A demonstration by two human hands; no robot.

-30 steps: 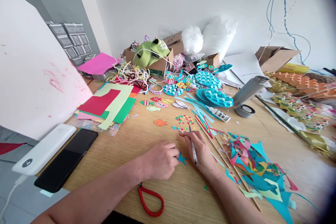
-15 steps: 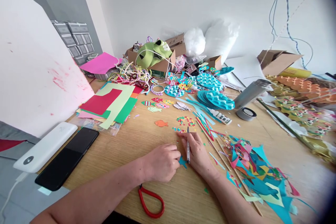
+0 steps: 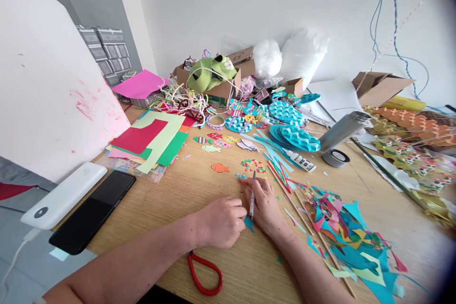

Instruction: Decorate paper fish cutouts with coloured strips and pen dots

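My left hand point(image 3: 223, 222) is closed, its fingers curled at a small blue paper piece point(image 3: 249, 223) that shows between my two hands. Most of that piece is hidden. A grey pen point(image 3: 252, 199) lies slanted across the fingers of my right hand point(image 3: 266, 204), gripped there. Just beyond its fingertips are a cluster of tiny coloured paper bits point(image 3: 252, 166) and a few blue dots point(image 3: 241, 176). An orange paper fish point(image 3: 220, 167) lies to the left of them. Under my left wrist, a red loop handle point(image 3: 205, 274) rests on the table; the rest of that tool is hidden.
Patterned paper fish point(image 3: 211, 148) lie farther back. Coloured paper sheets point(image 3: 149, 140), a phone point(image 3: 94, 211) and a white power bank point(image 3: 64, 194) are leftward. At right are paper scraps point(image 3: 351, 232), thin sticks point(image 3: 331, 254), a glue bottle point(image 3: 301, 160) and a steel flask point(image 3: 344, 130).
The pen's lower end has swung slightly left in my right hand. Both hands stay nearly in place, and the whole view has shifted a little.
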